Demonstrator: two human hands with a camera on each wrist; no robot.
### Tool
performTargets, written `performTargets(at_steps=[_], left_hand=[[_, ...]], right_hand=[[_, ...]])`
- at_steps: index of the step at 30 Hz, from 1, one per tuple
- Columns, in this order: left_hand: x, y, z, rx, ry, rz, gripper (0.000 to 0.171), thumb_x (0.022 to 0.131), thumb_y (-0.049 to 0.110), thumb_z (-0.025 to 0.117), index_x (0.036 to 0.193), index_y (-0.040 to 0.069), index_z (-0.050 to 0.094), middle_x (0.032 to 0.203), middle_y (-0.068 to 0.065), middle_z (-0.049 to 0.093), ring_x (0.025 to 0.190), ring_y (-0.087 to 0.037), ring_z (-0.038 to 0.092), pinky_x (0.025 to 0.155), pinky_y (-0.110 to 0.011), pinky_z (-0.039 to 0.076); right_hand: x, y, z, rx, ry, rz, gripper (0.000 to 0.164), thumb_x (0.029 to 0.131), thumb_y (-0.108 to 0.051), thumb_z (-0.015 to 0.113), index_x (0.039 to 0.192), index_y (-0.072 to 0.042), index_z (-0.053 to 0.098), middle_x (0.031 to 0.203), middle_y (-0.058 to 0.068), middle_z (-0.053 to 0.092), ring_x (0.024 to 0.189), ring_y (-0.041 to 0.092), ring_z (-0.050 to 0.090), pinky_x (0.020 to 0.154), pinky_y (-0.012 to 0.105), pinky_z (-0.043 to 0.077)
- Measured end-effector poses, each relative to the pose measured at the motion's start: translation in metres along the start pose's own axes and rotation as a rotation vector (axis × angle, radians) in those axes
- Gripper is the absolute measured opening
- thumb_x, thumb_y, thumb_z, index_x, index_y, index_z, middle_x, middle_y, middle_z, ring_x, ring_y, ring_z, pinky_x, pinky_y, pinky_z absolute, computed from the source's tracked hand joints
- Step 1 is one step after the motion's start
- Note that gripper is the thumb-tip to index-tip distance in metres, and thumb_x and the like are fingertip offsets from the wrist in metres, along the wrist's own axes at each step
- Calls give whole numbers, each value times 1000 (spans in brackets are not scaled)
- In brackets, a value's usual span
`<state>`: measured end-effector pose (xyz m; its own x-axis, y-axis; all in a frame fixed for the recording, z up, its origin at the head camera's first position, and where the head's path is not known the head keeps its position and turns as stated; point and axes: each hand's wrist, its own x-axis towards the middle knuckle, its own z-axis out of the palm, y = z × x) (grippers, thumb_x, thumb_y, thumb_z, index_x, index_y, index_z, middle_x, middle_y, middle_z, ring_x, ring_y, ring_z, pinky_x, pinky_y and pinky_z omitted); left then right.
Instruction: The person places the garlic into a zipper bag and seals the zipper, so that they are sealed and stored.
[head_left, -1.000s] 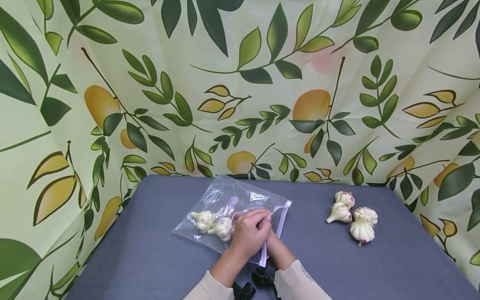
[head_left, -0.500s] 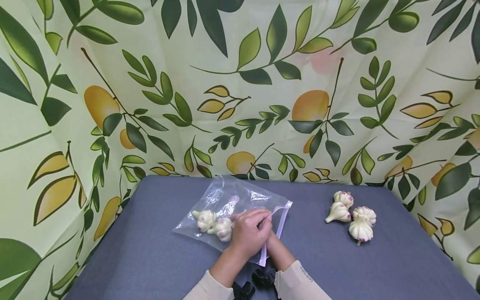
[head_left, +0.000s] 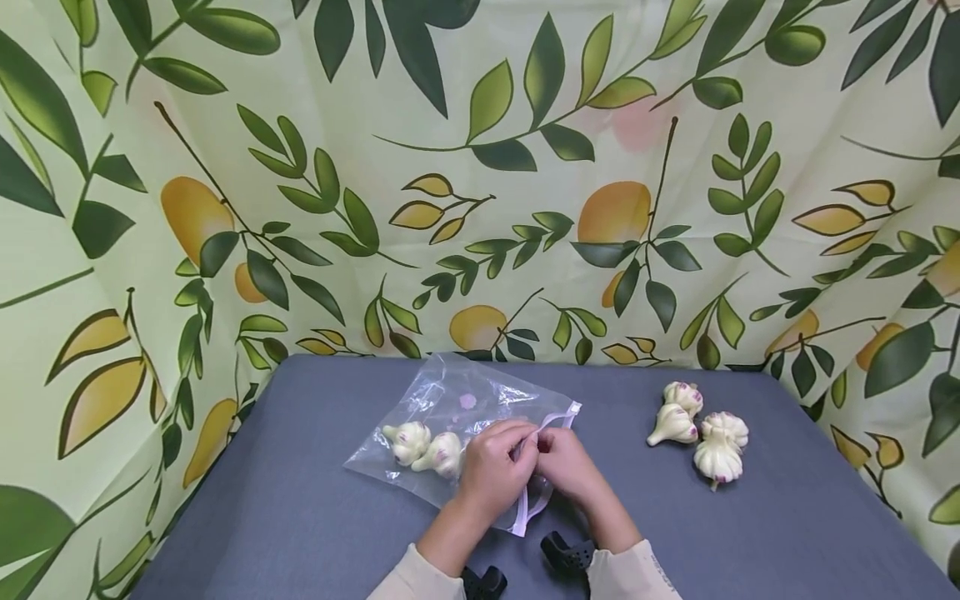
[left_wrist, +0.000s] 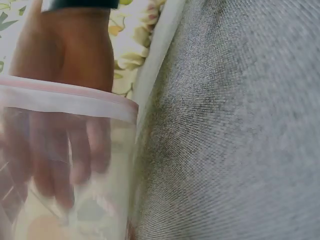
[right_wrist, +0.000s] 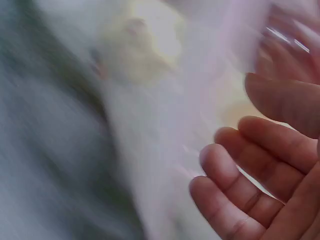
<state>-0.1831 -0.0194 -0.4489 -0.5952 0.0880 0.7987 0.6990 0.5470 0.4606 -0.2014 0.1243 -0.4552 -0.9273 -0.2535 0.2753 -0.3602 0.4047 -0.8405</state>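
Observation:
A clear zip bag (head_left: 480,387) with a pale lilac zip strip lies on the table, its mouth facing right. Inside it sit two white garlic bulbs (head_left: 408,442), side by side. My left hand (head_left: 491,467) pinches the bag's edge at the mouth. Just to the right of it, my right hand (head_left: 572,462) is at the bag's mouth, fingertips close to the left hand's. In the right wrist view its fingers (right_wrist: 225,200) are loosely bent, with nothing between them and the thumb. The left wrist view shows fingers (left_wrist: 60,165) through the clear plastic below the zip strip (left_wrist: 65,97).
Several more garlic bulbs (head_left: 717,461) lie grouped on the right of the grey table (head_left: 300,517). A leaf-and-fruit patterned cloth (head_left: 525,208) hangs behind and at both sides. Black wrist devices (head_left: 566,552) sit under the forearms.
My right hand has drawn back to the right, out from beneath the left hand and away from the bulbs in the bag. The left hand keeps its hold.

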Motion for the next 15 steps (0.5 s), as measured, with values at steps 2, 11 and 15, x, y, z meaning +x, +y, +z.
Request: performTargets(at_steps=[2,11,15], left_hand=[[0,-1,0,-3,-3,-2,13,82,9,70,92,8,79,93,-1,76,91,-13,73,85,-23,57],[0,-5,2,-26,45,45,10,79,7,73,87,7,78,89,-2,76,88,-16,73,83,-22,57],[1,-6,2,-25,49,54,10,78,5,73,87,7,78,89,-3,76,87,-15,73,82,-23,58]], right_hand=[[-2,-3,-15,54,-14,150,14,83,-9,70,91,2,73,79,9,70,66,7,58,59,23,52],[-13,9,-93,-177,347,307,32,89,-23,73,114,-4,71,97,11,73,71,-1,58,62,18,49],[-22,18,-119,-296,631,348,31,88,-28,73,109,-6,73,89,7,71,67,-4,50,58,17,41]])
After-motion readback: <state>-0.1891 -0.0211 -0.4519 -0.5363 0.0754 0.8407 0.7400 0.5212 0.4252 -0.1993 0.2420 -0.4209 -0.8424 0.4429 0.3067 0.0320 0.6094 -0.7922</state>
